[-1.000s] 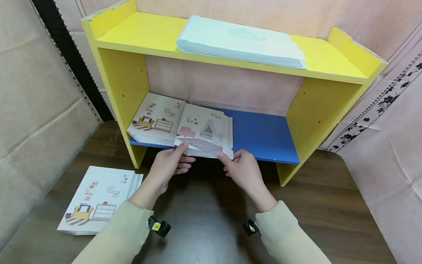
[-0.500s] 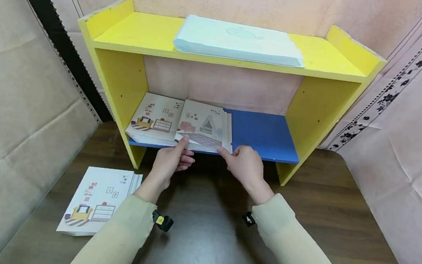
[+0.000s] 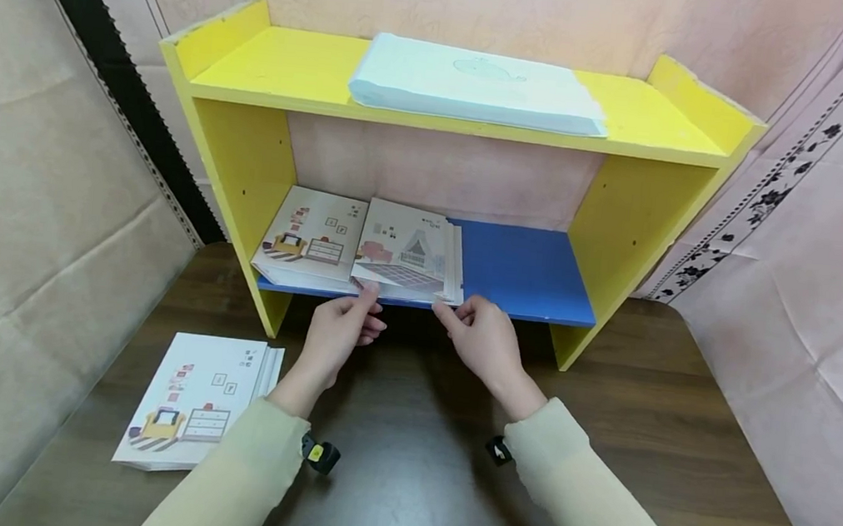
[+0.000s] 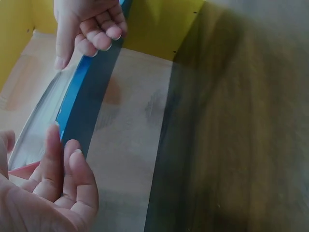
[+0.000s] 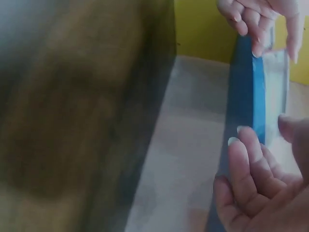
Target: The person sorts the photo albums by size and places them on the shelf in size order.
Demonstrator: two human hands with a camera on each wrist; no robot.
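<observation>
In the head view, a stack of white books (image 3: 407, 253) with a house and sofa on its cover lies on the blue lower shelf (image 3: 526, 272), its front edge near the shelf's front. My left hand (image 3: 336, 335) is at that stack's front left corner, thumb upward and fingers relaxed. At the front right corner is my right hand (image 3: 486, 340), its thumb tip close to the edge. The left wrist view shows my left fingers (image 4: 79, 179) loosely bent beside the shelf's blue edge. In the right wrist view my right fingers (image 5: 246, 179) lie similarly, gripping nothing.
A second book stack (image 3: 314, 237) lies at the left of the shelf, beside the first. Another stack (image 3: 191, 402) is on the wooden table (image 3: 401, 495) at left. A pale blue package (image 3: 478, 84) rests atop the yellow shelf unit (image 3: 237, 172).
The house-cover stack has slid back from overhanging the shelf's front edge to lying on it. Both hands have eased off the stack, drawing slightly back.
</observation>
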